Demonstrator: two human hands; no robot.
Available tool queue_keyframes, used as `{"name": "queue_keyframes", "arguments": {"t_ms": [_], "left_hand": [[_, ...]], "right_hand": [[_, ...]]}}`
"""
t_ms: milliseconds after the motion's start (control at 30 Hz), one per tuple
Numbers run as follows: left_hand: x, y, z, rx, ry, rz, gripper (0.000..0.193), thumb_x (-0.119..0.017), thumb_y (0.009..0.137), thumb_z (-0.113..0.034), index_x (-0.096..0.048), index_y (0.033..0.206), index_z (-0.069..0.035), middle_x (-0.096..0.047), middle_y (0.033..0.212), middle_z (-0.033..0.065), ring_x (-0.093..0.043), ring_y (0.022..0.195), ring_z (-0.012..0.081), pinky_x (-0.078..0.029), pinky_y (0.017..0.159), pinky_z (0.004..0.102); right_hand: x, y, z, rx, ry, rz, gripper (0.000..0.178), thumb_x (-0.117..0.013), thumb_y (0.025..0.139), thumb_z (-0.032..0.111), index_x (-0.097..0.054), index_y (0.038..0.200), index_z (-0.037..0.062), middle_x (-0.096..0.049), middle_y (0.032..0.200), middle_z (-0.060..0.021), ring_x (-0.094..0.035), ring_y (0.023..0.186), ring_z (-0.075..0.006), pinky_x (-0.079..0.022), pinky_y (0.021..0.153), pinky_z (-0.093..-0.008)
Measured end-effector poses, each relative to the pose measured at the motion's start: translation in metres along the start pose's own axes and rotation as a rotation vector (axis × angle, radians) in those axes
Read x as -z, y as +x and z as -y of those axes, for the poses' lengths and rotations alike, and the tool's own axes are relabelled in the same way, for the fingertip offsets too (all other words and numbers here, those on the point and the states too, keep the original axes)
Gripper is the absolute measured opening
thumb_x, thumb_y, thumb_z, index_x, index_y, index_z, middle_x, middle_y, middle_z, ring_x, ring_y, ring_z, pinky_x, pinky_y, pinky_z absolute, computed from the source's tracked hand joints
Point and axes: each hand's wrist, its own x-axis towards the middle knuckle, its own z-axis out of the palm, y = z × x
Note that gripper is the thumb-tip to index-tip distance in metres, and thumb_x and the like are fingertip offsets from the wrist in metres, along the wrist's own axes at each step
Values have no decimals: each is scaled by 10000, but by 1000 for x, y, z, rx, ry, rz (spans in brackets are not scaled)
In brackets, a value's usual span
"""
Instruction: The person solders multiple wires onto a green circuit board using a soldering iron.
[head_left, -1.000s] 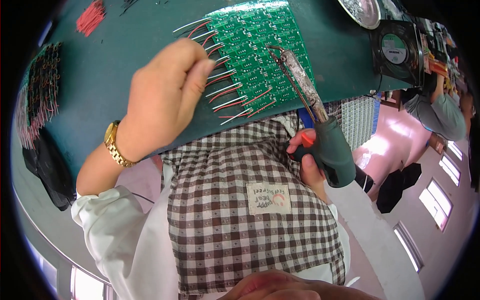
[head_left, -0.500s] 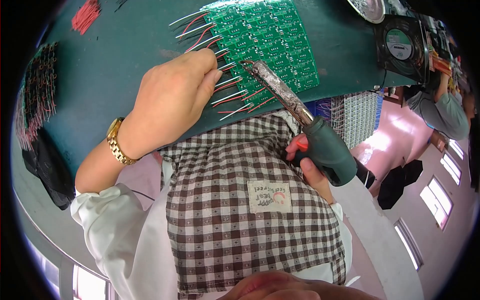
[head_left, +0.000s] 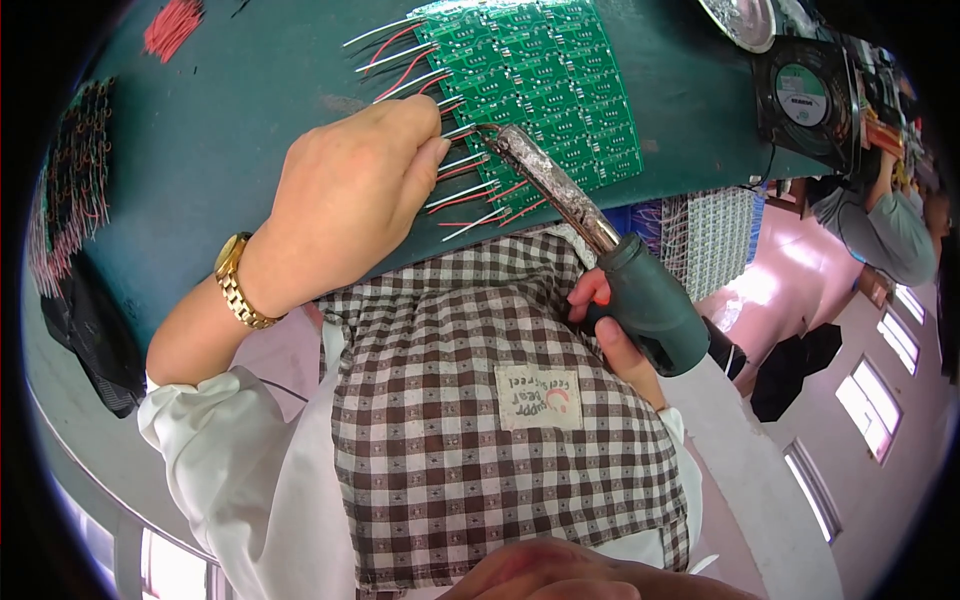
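A green circuit board panel (head_left: pixel 545 75) lies on the table, with red and white wires (head_left: pixel 462 202) sticking out along its left edge. My left hand (head_left: pixel 355 185) is at that edge, thumb and forefinger pinched together on a thin wire whose end meets the board. In my right hand (head_left: pixel 622 350) is a soldering iron (head_left: pixel 655 305) with a dark green handle and a worn metal barrel. Its bent tip rests at or just above the board's left edge, close to my left fingertips. The handle hides part of my right hand.
Loose red wires (head_left: pixel 173 28) lie at the far left of the green table (head_left: pixel 250 70). Wired boards (head_left: pixel 75 180) hang at the left edge, by a black bag (head_left: pixel 95 335). A black fan (head_left: pixel 805 100) and a metal dish (head_left: pixel 742 20) stand far right. Another person's arm (head_left: pixel 895 225) shows beyond.
The iron's tip has shifted slightly left over the board, nearer its wired edge and my left fingertips. My left hand keeps its pinch almost in place.
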Motion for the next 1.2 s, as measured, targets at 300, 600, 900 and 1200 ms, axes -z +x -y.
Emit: {"name": "queue_keyframes", "arguments": {"t_ms": [300,600,900,1200], "left_hand": [[1,0,0,-9,13,1,108,-546,850,-121,-494,818,-32,-567,739,140,-568,684,345,-443,561,434],[0,3,1,-22,8,-4,109,-550,845,-119,-493,813,-31,-565,730,141,-569,674,346,-443,559,434],[-1,4,2,-21,11,-12,106,-546,843,-117,-498,809,-28,-574,741,145,-573,681,347,-448,564,436],[-2,4,3,-19,15,-7,104,-543,844,-120,-502,812,-30,-577,745,144,-576,686,346,-452,571,436]], "right_hand": [[-5,3,12,-23,67,-23,335,-623,796,179,-554,1066,-7,-590,898,-67,-572,745,-131,-477,675,-262],[-9,-1,5,52,80,-87,396,-623,808,202,-521,1121,-17,-603,932,-103,-571,743,-144,-472,675,-276],[-7,1,6,39,68,-63,427,-629,821,237,-511,1143,-17,-602,947,-111,-573,754,-153,-474,687,-289],[-13,3,15,-3,72,-103,423,-641,821,261,-524,1125,-9,-599,942,-96,-566,770,-145,-466,701,-285]]}}
